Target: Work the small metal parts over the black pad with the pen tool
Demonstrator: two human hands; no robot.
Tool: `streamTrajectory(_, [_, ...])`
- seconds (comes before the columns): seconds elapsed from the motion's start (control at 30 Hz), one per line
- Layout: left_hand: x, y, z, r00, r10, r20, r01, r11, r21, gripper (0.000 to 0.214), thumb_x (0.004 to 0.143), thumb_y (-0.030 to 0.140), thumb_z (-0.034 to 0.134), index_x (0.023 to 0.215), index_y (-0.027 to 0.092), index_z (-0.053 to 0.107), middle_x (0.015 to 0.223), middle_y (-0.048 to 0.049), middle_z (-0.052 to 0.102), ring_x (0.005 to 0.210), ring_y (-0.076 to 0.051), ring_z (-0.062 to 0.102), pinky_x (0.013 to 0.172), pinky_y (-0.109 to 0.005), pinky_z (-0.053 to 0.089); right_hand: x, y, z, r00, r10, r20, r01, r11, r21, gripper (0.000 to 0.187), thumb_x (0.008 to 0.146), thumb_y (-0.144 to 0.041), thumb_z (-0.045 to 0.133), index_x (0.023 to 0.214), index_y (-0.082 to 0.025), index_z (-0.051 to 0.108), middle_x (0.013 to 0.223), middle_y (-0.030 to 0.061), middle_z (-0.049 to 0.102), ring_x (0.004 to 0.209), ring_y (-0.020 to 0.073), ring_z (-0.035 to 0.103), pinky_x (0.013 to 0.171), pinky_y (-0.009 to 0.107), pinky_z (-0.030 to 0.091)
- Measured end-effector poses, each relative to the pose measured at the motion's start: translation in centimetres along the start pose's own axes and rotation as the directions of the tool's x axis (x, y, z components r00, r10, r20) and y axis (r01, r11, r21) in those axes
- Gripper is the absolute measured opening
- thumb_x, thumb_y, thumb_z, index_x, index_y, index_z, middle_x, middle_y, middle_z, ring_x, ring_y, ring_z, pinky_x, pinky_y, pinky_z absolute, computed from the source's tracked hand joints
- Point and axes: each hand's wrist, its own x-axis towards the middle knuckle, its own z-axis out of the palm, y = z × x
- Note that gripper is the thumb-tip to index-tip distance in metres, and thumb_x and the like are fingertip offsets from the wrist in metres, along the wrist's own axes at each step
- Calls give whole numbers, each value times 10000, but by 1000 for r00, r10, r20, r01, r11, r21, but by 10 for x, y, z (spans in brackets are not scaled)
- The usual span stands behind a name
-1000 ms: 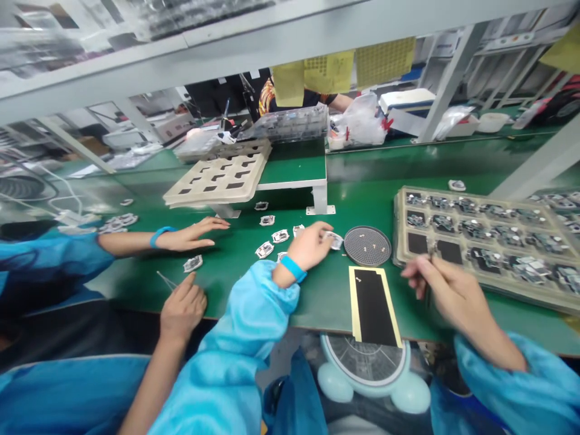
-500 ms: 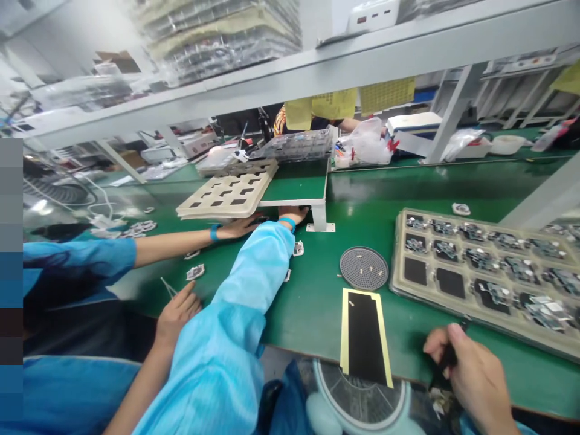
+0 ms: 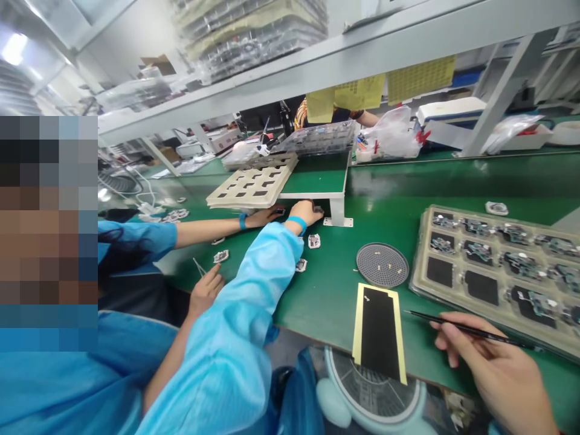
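Partly under the stand (image 3: 321, 175), the left hand (image 3: 306, 211), grip unclear, sits by a co-worker's hand (image 3: 261, 217); the right hand (image 3: 501, 365) pinches tweezers (image 3: 475, 330) beside the tray (image 3: 459, 281).

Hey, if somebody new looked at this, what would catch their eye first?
Probably the bright blue sleeve slanting up the middle, its left hand reaching to the front edge of the green stand. Next, perhaps, the right hand at lower right, holding a thin black tool, and the big tray of parts beyond it.
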Motion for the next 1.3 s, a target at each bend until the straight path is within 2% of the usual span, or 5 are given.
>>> streamTrajectory(0.17, [-62, 3, 3, 931, 208, 299, -150, 967, -206, 477, 618, 243, 926, 1043, 154, 727, 917, -67, 755, 835, -203, 716, 771, -326, 563, 2, -2, 0, 1000, -1, 2, 1, 1000, -9, 267, 769, -576, 749, 912, -351, 730, 733, 117, 730, 497, 264, 601, 454, 436, 519])
streamTrajectory(0.37, [-107, 46, 60, 634, 627, 452, 52, 548, -835, 576, 606, 152, 918, 1129, 113, 681, 1106, -129, 727, 865, -138, 688, 832, -303, 541, 3, -1, -1, 999, 47, 3, -46, 999, -25, 291, 776, -553, 770, 920, -309, 708, 771, 147, 760, 517, 271, 631, 499, 453, 550])
streamTrajectory(0.57, [-132, 46, 71, 677, 608, 415, 159, 429, -889, 414, 729, 165, 840, 1112, 119, 689, 1126, -138, 718, 920, -164, 695, 840, -310, 539, -2, -9, 13, 998, 2, -58, 2, 997, 74, 406, 704, -463, 873, 932, -210, 651, 814, 95, 784, 550, 195, 684, 456, 292, 555])
streamTrajectory(0.87, [-141, 50, 61, 712, 544, 444, 181, 469, -865, 379, 749, 93, 738, 1118, 148, 672, 1002, -81, 744, 844, -178, 723, 831, -345, 579, 0, -14, 22, 999, -18, -45, 22, 995, 96, 369, 745, -422, 867, 931, -196, 641, 858, 95, 790, 604, 181, 722, 443, 246, 538])
streamTrajectory(1.3, [-149, 48, 68, 719, 584, 377, -176, 678, -714, 416, 743, 46, 609, 1124, 158, 730, 873, -29, 736, 743, -151, 646, 697, -263, 501, 2, -41, 41, 887, -438, 148, 461, 857, -230, 107, 916, -252, 710, 1018, -243, 679, 1083, 74, 772, 1021, 237, 733, 747, 354, 611])
